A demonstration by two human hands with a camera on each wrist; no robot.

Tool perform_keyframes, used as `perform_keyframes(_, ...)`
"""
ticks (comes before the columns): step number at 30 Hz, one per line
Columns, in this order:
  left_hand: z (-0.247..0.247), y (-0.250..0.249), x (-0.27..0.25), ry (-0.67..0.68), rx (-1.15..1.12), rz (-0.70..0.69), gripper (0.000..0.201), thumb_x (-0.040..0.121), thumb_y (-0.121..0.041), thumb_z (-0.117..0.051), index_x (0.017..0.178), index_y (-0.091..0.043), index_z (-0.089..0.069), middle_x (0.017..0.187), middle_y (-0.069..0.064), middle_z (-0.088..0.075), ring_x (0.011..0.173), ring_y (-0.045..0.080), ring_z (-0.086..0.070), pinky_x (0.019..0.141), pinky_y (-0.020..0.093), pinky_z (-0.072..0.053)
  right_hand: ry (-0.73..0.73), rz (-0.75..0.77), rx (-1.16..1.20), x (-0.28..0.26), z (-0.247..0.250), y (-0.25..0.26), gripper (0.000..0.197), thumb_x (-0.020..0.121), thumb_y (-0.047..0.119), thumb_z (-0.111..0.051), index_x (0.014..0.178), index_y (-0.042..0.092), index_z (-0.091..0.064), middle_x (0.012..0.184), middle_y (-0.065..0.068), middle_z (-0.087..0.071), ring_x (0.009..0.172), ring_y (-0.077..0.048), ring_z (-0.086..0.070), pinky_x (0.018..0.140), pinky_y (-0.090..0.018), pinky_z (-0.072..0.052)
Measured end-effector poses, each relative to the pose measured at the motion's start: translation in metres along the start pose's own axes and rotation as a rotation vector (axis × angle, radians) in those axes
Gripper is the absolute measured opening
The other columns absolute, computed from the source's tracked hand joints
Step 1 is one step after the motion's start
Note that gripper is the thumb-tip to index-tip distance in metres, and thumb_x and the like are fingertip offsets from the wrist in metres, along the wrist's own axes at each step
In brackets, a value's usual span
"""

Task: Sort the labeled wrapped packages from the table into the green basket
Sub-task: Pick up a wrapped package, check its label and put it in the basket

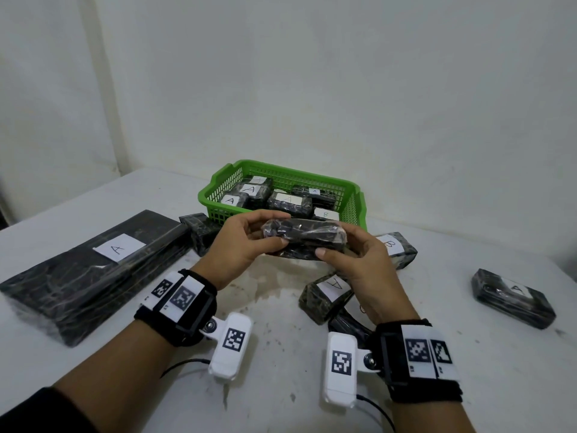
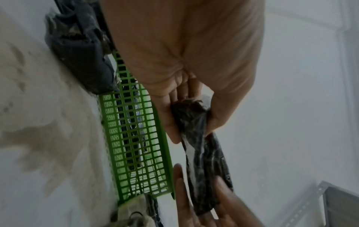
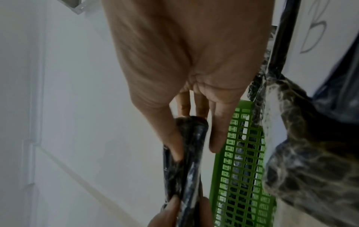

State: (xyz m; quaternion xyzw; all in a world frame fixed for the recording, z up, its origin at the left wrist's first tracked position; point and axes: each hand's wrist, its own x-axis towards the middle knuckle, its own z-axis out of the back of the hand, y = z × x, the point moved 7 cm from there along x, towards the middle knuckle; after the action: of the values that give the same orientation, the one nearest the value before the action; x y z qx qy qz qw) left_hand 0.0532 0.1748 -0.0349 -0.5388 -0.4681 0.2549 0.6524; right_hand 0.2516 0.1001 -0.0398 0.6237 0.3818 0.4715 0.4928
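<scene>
Both hands hold one wrapped package (image 1: 304, 237) above the table (image 1: 281, 354), just before the green basket (image 1: 352, 195). It is dark, glossy, crinkled, no label showing. The left hand (image 1: 240, 242) and right hand (image 1: 365, 264) pinch its ends.

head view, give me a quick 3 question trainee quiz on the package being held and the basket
1. True or false: both hands grip one wrapped package.
2. The held package is: A) inside the green basket, B) lifted just in front of it, C) flat on the table.
3. Which letter marks the large flat package on the left?

Key: 1 true, left hand and right hand hold its ends; 2 B; 3 A.
</scene>
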Motion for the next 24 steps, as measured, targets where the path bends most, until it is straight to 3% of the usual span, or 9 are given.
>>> perform_keyframes(2,0.002,-0.002,0.001,-0.006,0.010,-0.049,0.046,0.082,0.017,-0.073,0.120,-0.007,-0.070,0.109,0.005,-0.079,0.099,0.014,-0.075,0.079,0.022,-0.059,0.054,-0.042,0.041,-0.001,-0.003,-0.003,0.067,0.068,0.015,-0.091,0.130,0.017,-0.068,0.121,-0.006,-0.077,0.111,-0.023,-0.075,0.099,-0.043,-0.060)
perform_keyframes(5,-0.001,-0.002,0.001,0.022,0.038,-0.077,0.052,0.076,0.021,-0.075,0.117,-0.011,-0.069,0.118,0.007,-0.075,0.113,0.020,-0.071,0.092,0.029,-0.058,0.029,-0.120,0.188,0.002,-0.002,-0.005,0.077,0.063,0.028,-0.087,0.134,0.009,-0.065,0.124,-0.015,-0.073,0.106,-0.025,-0.077,0.091,-0.038,-0.063)
perform_keyframes(8,-0.011,0.002,-0.001,0.135,0.007,-0.022,0.056,0.079,0.015,-0.076,0.127,-0.010,-0.064,0.128,0.008,-0.070,0.119,0.023,-0.069,0.097,0.031,-0.056,0.007,-0.117,0.158,0.003,-0.001,-0.006,0.058,0.071,0.022,-0.085,0.124,0.004,-0.070,0.117,-0.017,-0.076,0.099,-0.026,-0.079,0.082,-0.033,-0.065)
perform_keyframes(10,-0.017,0.006,-0.003,0.206,-0.039,0.061,0.055,0.086,0.003,-0.076,0.137,-0.012,-0.060,0.133,0.007,-0.069,0.120,0.023,-0.068,0.096,0.031,-0.057,-0.008,-0.086,0.106,0.002,0.003,-0.007,0.041,0.079,0.012,-0.084,0.118,0.004,-0.074,0.111,-0.015,-0.079,0.098,-0.030,-0.079,0.081,-0.034,-0.065)
perform_keyframes(12,-0.019,0.010,-0.004,0.205,-0.057,0.129,0.043,0.094,-0.010,-0.071,0.136,-0.012,-0.062,0.128,0.009,-0.072,0.117,0.024,-0.070,0.094,0.030,-0.058,-0.008,-0.068,0.053,0.001,0.005,-0.006,0.032,0.083,0.006,-0.082,0.115,0.007,-0.075,0.108,-0.015,-0.080,0.097,-0.032,-0.079,0.081,-0.034,-0.065)
perform_keyframes(14,-0.015,0.007,-0.003,0.144,0.072,0.107,0.031,0.097,-0.012,-0.069,0.128,-0.011,-0.068,0.118,0.008,-0.077,0.109,0.022,-0.074,0.091,0.028,-0.058,0.016,-0.054,0.019,0.002,0.004,-0.005,0.033,0.083,0.008,-0.083,0.115,0.011,-0.076,0.108,-0.013,-0.080,0.097,-0.030,-0.079,0.081,-0.034,-0.064)
perform_keyframes(20,-0.011,0.007,-0.003,0.148,0.113,0.092,0.029,0.095,-0.013,-0.070,0.124,-0.012,-0.072,0.113,0.006,-0.078,0.107,0.021,-0.075,0.097,0.032,-0.058,0.041,-0.040,-0.023,0.001,0.000,-0.004,0.059,0.062,0.031,-0.093,0.118,0.023,-0.078,0.115,-0.009,-0.079,0.109,-0.027,-0.076,0.092,-0.043,-0.062)
perform_keyframes(24,-0.007,0.009,-0.002,0.131,0.104,0.080,0.030,0.094,-0.014,-0.070,0.124,-0.011,-0.072,0.114,0.010,-0.078,0.109,0.026,-0.074,0.099,0.037,-0.057,0.063,-0.048,-0.008,0.000,-0.001,-0.006,0.072,0.052,0.030,-0.097,0.121,0.029,-0.077,0.121,-0.005,-0.078,0.118,-0.026,-0.072,0.103,-0.048,-0.058)
